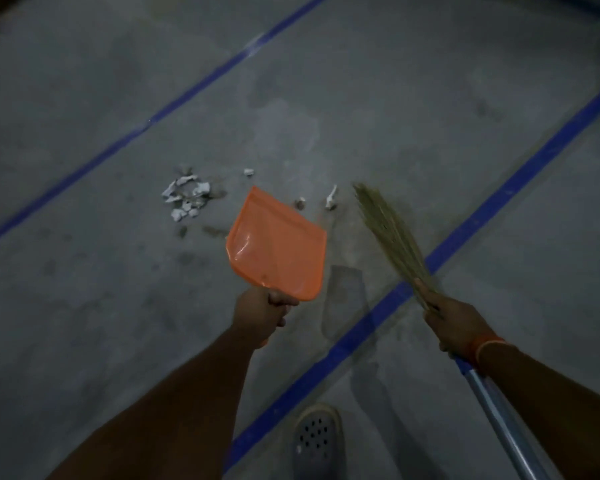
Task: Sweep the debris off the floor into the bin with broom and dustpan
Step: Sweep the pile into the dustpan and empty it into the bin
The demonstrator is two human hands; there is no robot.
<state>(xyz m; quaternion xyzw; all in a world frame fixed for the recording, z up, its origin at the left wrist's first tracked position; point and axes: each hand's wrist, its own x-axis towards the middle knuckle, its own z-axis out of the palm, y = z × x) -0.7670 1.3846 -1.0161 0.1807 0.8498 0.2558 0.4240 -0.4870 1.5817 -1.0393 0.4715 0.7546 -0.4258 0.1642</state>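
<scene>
I see a bright orange plastic dustpan (278,244) with a glossy sheen, and a broom with pale olive-tan grass bristles (388,233) on a silvery metal handle (499,414). The dull grey concrete floor (101,323) carries diagonal blue tape lines (520,181) and scattered white paper scraps (187,197). I also note an orange wristband (486,346) and a grey perforated clog (316,441).

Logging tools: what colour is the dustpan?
Orange; the dustpan, held in the left hand, shows clearly in the head view.
</scene>
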